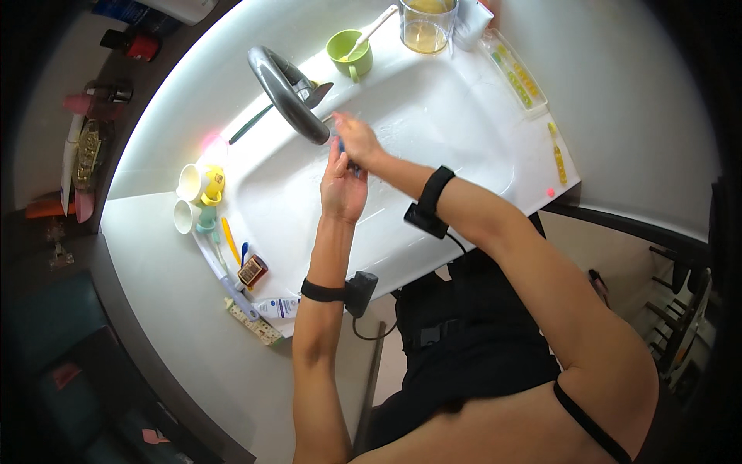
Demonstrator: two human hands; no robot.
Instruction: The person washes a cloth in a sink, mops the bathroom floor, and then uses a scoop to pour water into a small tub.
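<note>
Beneath the spout of the dark grey faucet (290, 101), both hands are close together over the white washbasin (278, 203). My left hand (345, 188) is palm up, its fingers around a small bluish thing (341, 146) that is mostly hidden. At the upper right of it, my right hand (356, 139) is slightly blurred, with its fingers near that same thing and the spout's end; whether it grips anything is unclear. A thin light stick-like end shows by the right fingertips. Water wets the basin near the hands.
A green mug (349, 55) with a toothbrush and a clear container (428, 29) stand behind the basin. Yellow toothbrush (557, 153) and plastic case (516, 72) lie right. Cups (191, 182), a small brown bottle (253, 270) and a tube (278, 308) line the left rim.
</note>
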